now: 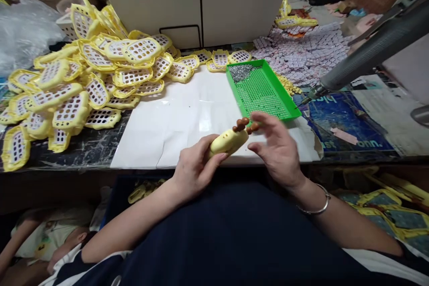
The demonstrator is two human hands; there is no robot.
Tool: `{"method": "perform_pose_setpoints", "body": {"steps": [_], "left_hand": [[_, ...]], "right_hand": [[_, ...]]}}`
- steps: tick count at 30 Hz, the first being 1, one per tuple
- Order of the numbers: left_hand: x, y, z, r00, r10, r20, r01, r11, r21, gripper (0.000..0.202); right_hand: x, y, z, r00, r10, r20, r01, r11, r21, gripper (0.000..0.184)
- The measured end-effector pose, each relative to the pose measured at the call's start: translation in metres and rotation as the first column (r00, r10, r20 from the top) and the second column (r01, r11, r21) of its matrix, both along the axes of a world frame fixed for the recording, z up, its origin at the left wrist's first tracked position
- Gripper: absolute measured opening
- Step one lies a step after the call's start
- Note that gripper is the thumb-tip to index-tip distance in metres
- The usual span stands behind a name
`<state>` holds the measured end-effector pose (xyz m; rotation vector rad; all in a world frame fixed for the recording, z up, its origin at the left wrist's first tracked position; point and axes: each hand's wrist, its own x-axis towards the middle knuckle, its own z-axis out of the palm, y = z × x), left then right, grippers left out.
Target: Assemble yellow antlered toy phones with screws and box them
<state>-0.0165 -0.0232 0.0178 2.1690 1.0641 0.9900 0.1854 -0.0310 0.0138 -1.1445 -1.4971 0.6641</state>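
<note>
Left fingers (213, 166) clamp a yellow casing (228, 142); right fingers (270, 121) spread apart, perhaps touching brown knobs (241, 124)

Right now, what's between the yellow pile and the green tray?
In the head view, a white sheet lies between them, with yellow pieces along its far edge.

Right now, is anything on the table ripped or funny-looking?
Yes, the white sheet looks worn. Its near right corner is ragged, with brown showing, and a crease runs in from its front edge, toward the left. The yellow piece in the left hand shows no damage that I can see.
</note>
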Motion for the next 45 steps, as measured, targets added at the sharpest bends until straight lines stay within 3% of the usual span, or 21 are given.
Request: {"method": "perform_pose_setpoints", "body": {"steps": [1,3,5,7,9,12,16,21,25,27,29,33,36,40,43,45], "left_hand": [[0.0,0.002,0.0,0.997,0.0,-0.078,0.007,0.996,0.085,0.023],[0.0,0.006,-0.003,0.974,-0.001,-0.227,0.056,0.97,0.238,0.022],[-0.001,0.009,-0.006,0.959,-0.007,-0.285,0.1,0.943,0.316,0.021],[-0.003,0.011,-0.009,0.969,-0.026,-0.245,0.104,0.944,0.313,0.021],[-0.007,0.011,-0.011,0.982,-0.063,-0.178,0.108,0.96,0.26,0.021],[-0.012,0.008,-0.013,0.981,-0.099,-0.165,0.134,0.967,0.216,0.023],[-0.008,0.006,-0.017,0.981,-0.033,-0.19,0.094,0.942,0.322,0.024],[-0.002,0.009,-0.021,0.988,0.019,-0.15,0.046,0.907,0.419,0.024],[-0.007,0.01,-0.021,0.998,-0.055,0.041,0.048,0.986,0.161,0.025],[-0.01,0.008,-0.021,0.995,-0.018,0.099,0.018,1.0,-0.002,0.025],[-0.011,0.006,-0.02,0.994,0.022,0.107,-0.016,0.998,-0.053,0.024],[-0.008,0.004,-0.015,0.999,-0.013,0.051,0.006,0.99,0.14,0.021],[-0.002,0.005,-0.013,1.0,-0.021,-0.016,0.025,0.959,0.282,0.025],[0.003,0.007,-0.017,1.0,0.008,-0.017,0.0,0.919,0.394,0.025],[0.002,0.007,-0.02,1.0,0.018,0.013,-0.021,0.941,0.337,0.024],[0.0,0.007,-0.019,0.997,0.024,0.076,-0.037,0.984,0.176,0.02]], "right_hand": [[0.001,0.0,0.004,0.99,-0.059,0.127,0.037,0.985,0.167,0.058],[0.001,0.002,0.01,0.915,-0.097,0.391,-0.07,0.918,0.391,0.061],[0.0,0.006,0.012,0.8,-0.003,0.6,-0.261,0.899,0.352,0.042],[-0.001,0.01,0.009,0.738,0.081,0.67,-0.31,0.922,0.231,0.029],[-0.001,0.014,0.005,0.741,0.082,0.666,-0.266,0.947,0.18,0.03],[0.0,0.015,0.003,0.724,0.055,0.687,-0.267,0.941,0.207,0.035],[-0.005,0.012,0.004,0.681,0.019,0.732,-0.265,0.938,0.222,0.033],[-0.009,0.012,0.001,0.764,0.001,0.645,-0.187,0.957,0.221,0.026],[-0.003,0.017,-0.002,0.792,0.068,0.606,-0.232,0.953,0.197,0.025],[-0.001,0.018,-0.001,0.778,0.054,0.626,-0.232,0.951,0.206,0.026],[-0.003,0.017,0.003,0.747,-0.006,0.665,-0.221,0.941,0.257,0.028],[-0.015,0.013,0.013,0.7,-0.028,0.714,-0.301,0.895,0.33,0.037],[-0.025,0.012,0.017,0.723,0.018,0.691,-0.317,0.897,0.309,0.025],[-0.033,0.014,0.012,0.739,-0.059,0.671,-0.263,0.892,0.368,0.017],[-0.036,0.018,0.009,0.747,-0.054,0.662,-0.261,0.892,0.368,0.021],[-0.034,0.021,0.01,0.746,0.01,0.666,-0.296,0.9,0.319,0.02]]}}
